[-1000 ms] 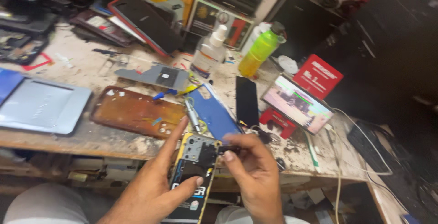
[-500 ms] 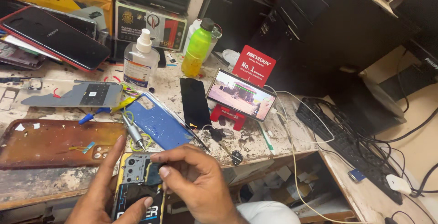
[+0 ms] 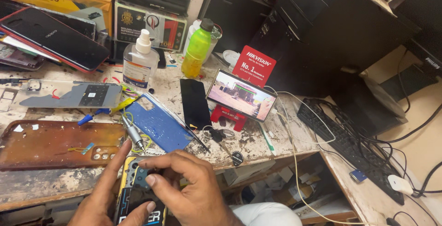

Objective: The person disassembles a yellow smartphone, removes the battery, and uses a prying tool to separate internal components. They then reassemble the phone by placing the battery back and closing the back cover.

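- While held at the bottom edge of the view, just in front of the tabletop (image 3: 276, 138) edge: an opened phone (image 3: 138, 193) with a yellow frame, back cover off, insides showing.
- Left hand (image 3: 108, 198): curled around the phone from the left and below, thumb on its lower part, gripping it.
- Right hand (image 3: 189, 184): fingers bent and pinched narrow on the phone's upper part near the camera block; whether something small sits between the fingertips, cannot tell.
- Just above the phone, on the tabletop: a slim metal screwdriver (image 3: 133, 134), tilted, beside a blue back cover (image 3: 161, 124).
- Left of those: a brown back cover (image 3: 50, 143) lying flat, camera holes toward the phone.
- Further back: a grey frame plate (image 3: 73, 96), a clear pump bottle (image 3: 139, 62), a green bottle (image 3: 198, 48).
- Right of the blue cover: a black screen panel (image 3: 194, 101), then a second phone (image 3: 241, 94) propped on a red stand (image 3: 228, 115), screen lit.
- Far right, well apart: a black keyboard (image 3: 350, 147) among cables.
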